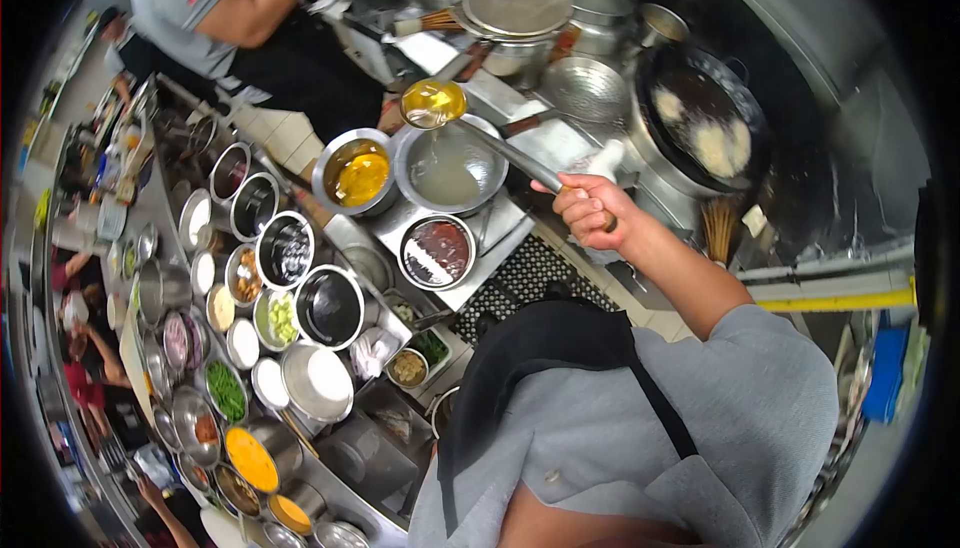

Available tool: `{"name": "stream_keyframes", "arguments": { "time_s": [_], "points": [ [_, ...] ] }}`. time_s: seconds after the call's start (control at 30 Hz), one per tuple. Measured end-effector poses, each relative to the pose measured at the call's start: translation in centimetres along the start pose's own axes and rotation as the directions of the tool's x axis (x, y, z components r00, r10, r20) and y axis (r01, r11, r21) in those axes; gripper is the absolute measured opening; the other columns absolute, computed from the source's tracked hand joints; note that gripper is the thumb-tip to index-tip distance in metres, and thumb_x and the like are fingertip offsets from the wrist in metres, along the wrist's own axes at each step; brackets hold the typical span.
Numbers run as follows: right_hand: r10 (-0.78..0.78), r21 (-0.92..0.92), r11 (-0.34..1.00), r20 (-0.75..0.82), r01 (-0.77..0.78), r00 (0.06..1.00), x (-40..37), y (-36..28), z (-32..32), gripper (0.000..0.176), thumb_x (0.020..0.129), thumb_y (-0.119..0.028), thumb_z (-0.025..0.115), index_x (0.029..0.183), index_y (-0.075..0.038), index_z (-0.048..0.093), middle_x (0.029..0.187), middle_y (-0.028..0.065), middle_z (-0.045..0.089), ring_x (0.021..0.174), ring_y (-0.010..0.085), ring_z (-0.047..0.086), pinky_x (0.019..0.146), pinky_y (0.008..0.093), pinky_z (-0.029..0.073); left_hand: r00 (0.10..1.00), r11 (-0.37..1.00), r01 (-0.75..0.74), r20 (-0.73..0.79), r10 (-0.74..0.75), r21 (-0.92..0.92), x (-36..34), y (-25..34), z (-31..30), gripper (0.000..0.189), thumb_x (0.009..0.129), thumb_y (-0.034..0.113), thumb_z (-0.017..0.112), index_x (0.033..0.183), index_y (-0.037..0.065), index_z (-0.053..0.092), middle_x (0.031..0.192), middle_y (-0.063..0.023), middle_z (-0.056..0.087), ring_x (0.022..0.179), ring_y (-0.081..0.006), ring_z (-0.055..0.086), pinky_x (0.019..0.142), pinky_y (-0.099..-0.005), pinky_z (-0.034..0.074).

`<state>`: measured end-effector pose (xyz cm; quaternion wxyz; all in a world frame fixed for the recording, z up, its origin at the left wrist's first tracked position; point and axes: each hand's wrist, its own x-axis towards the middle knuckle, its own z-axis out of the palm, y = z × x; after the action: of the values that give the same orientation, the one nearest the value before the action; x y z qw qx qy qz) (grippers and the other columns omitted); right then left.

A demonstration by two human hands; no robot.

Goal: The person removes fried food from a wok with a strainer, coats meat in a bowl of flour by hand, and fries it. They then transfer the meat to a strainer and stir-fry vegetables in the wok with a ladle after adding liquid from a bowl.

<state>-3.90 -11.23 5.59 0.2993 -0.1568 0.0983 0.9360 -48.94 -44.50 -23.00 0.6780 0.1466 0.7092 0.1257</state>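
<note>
Right hand (590, 210) grip clenched on ladle (433, 103) handle. Ladle full of yellow oil, held near oil bowl (357, 173). Step: loaded, mid-air. Any carry needs ladle level. Left hand out of view.

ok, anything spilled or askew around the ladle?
Nothing stands out. The right hand grips the ladle, which holds yellow liquid over the far rim of the bowl of clear liquid. No spill shows around it, and the neighbouring bowls sit upright.

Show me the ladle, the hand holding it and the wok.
ladle (433, 104): head view, on its oil-filled bowl.
right hand (590, 210): head view, on its knuckles.
wok (700, 83): head view, on its bare dark inside.
</note>
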Motion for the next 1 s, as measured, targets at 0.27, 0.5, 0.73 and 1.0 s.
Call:
{"name": "stream_keyframes", "arguments": {
  "time_s": [0.27, 0.5, 0.73, 1.0],
  "points": [
    [-0.33, 0.048, 0.94, -0.11, 0.337, 0.937, -16.4, -0.6, 2.1, 0.033, 0.097, -0.021, 0.04, 0.119, 0.002, 0.047, 0.062, -0.0026, 0.042, 0.041, 0.0029, 0.037, 0.029, 0.0166, 0.029, 0.996, 0.98, 0.007, 0.082, -0.024, 0.199, 2.8, 5.6, 2.0, 0.012, 0.082, 0.016, 0.058, 0.085, 0.004, 0.058, 0.075, -0.0079, 0.064, 0.066, -0.0206, 0.063, 0.055, -0.0345, 0.05],
    [-0.594, 0.024, 0.789, -0.227, 0.614, 0.772, -26.9, -2.8, 0.6, 0.034, 0.097, -0.023, 0.042, 0.121, 0.001, 0.046, 0.061, -0.0015, 0.041, 0.04, 0.0043, 0.037, 0.029, 0.0189, 0.03, 0.937, 0.759, -0.27, 0.342, 0.068, 0.592, 6.2, 7.8, 6.7, 0.012, 0.082, 0.015, 0.057, 0.085, 0.004, 0.058, 0.076, -0.0078, 0.064, 0.066, -0.0206, 0.063, 0.056, -0.0345, 0.05],
    [-0.853, -0.801, 0.521, -0.49, 0.295, 0.177, -32.0, -10.5, -4.8, 0.022, 0.092, -0.016, 0.053, 0.111, -0.007, 0.052, 0.057, -0.0052, 0.039, 0.039, 0.0031, 0.033, 0.031, 0.0201, 0.028, 0.736, 0.477, -0.653, 0.64, 0.22, 0.588, 3.0, 22.2, 18.9, 0.01, 0.085, 0.012, 0.055, 0.087, 0.003, 0.057, 0.079, -0.0075, 0.065, 0.069, -0.0195, 0.063, 0.059, -0.033, 0.05],
    [-0.979, -0.977, 0.157, -0.135, -0.142, -0.152, -39.4, -8.9, -2.6, 0.052, 0.087, -0.009, 0.058, 0.136, -0.006, 0.04, 0.061, -0.0043, 0.045, 0.042, 0.0041, 0.037, 0.034, 0.0218, 0.029, 0.653, 0.61, -0.748, 0.457, 0.604, 0.263, -11.5, 46.1, 32.9, 0.013, 0.091, 0.013, 0.052, 0.094, 0.001, 0.058, 0.088, -0.0063, 0.063, 0.081, -0.014, 0.061, 0.072, -0.0265, 0.048]
  ]
}}
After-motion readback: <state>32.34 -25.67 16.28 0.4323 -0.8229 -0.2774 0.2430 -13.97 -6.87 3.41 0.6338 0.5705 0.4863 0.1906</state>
